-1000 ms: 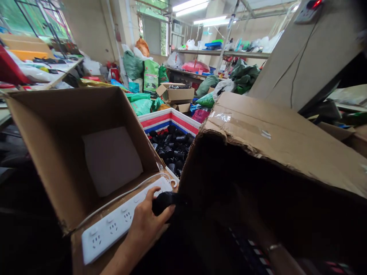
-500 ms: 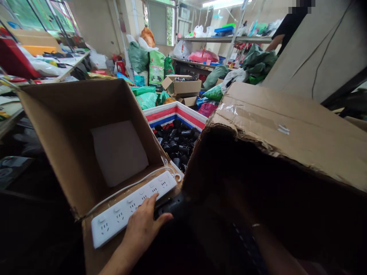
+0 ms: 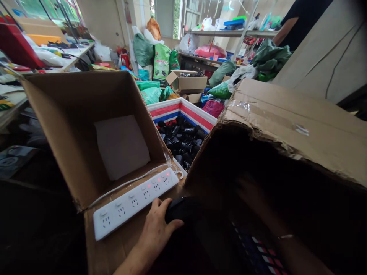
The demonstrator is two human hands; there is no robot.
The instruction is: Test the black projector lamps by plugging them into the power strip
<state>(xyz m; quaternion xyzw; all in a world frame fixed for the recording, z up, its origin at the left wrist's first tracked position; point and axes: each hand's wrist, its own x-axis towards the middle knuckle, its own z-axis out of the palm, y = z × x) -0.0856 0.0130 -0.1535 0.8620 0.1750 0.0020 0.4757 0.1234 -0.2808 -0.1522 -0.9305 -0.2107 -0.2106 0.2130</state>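
My left hand grips a black rounded object on the cardboard flap, just in front of a white power strip. Small red lights glow on the strip, and its white cable runs along the edge of the open cardboard box behind it. My right forearm reaches into the dark mouth of a large taped cardboard box lying on its side. My right hand is only a dim shape deep inside, and its fingers cannot be made out.
A white sheet lies inside the open box. Between the boxes stands a red, white and blue striped bin full of small black parts. Bags, cartons and shelves crowd the back. A person in a black shirt stands at top right.
My left hand has slid off the power strip toward me, still holding the black object. Red lights now glow on the strip. The view has tilted down and right.
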